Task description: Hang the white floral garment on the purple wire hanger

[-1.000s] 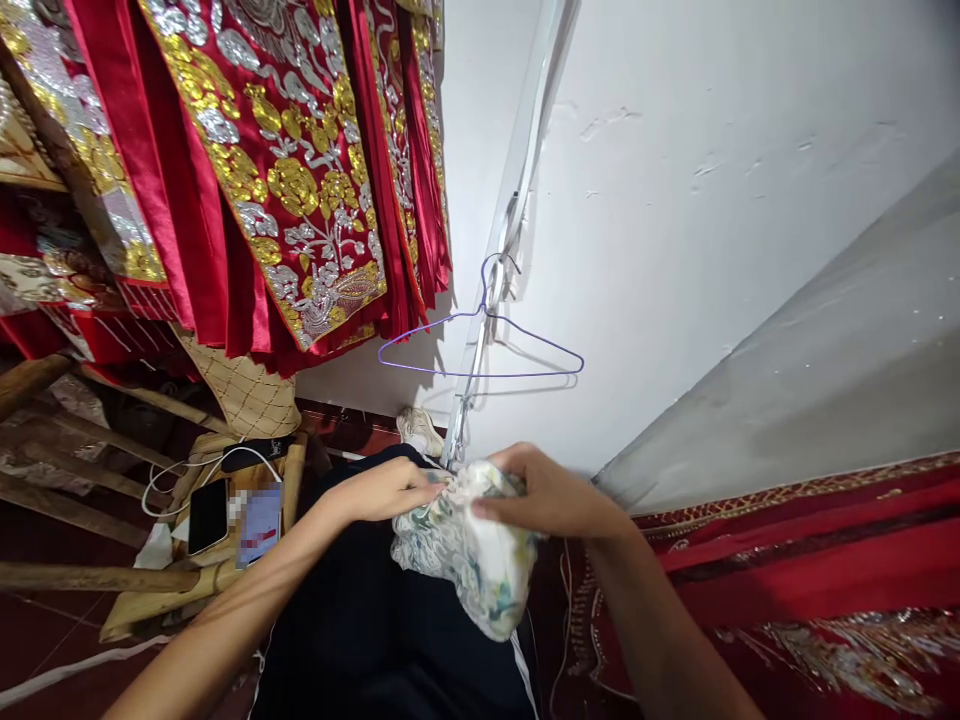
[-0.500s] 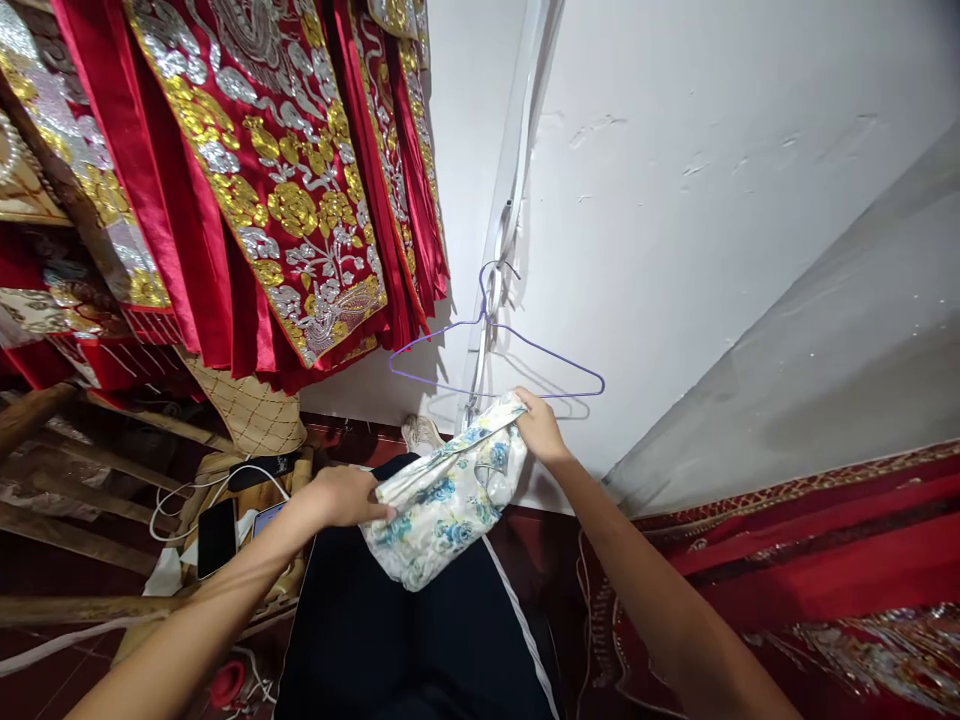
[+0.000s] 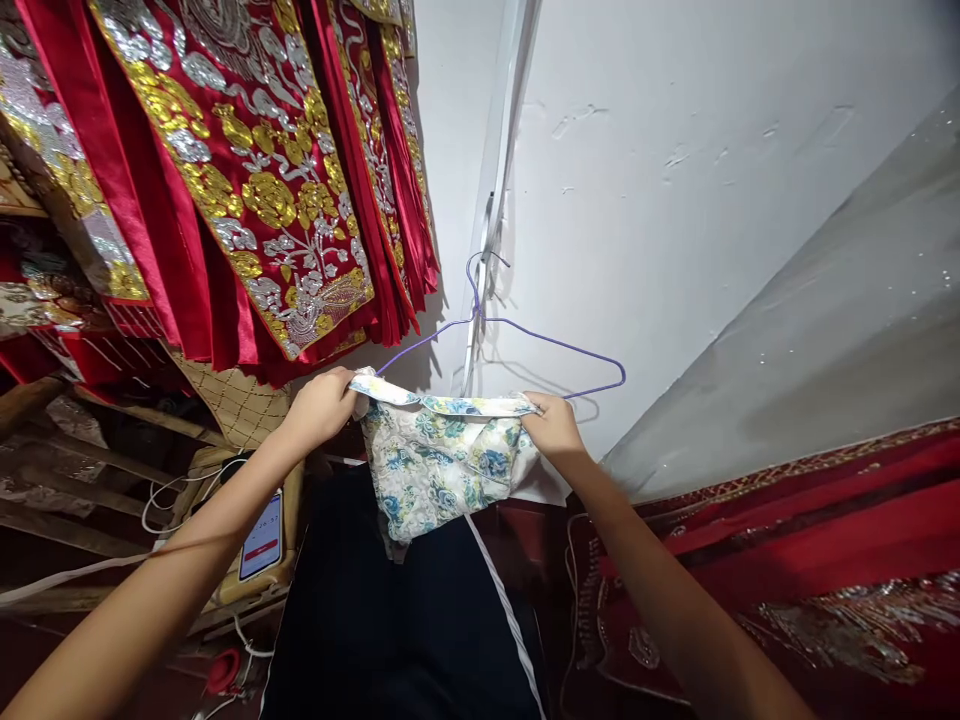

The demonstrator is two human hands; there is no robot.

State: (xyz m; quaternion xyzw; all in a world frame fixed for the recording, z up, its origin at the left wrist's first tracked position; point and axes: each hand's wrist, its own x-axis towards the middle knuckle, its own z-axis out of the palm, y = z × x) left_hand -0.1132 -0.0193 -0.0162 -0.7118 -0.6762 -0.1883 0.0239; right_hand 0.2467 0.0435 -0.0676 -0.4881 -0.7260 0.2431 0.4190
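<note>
Floral cloth (image 3: 442,470) hangs between the left hand (image 3: 322,408) and right hand (image 3: 553,425), both hands closed on its upper edge.

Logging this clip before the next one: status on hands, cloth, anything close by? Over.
Left hand and right hand each gripping one end of floral cloth's top edge. Cloth spread between them. Purple hanger behind, partly hidden.

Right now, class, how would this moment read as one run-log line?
left hand: grips floral cloth at top edge | right hand: grips same edge, other end | purple hanger: behind cloth, partly hidden
</note>
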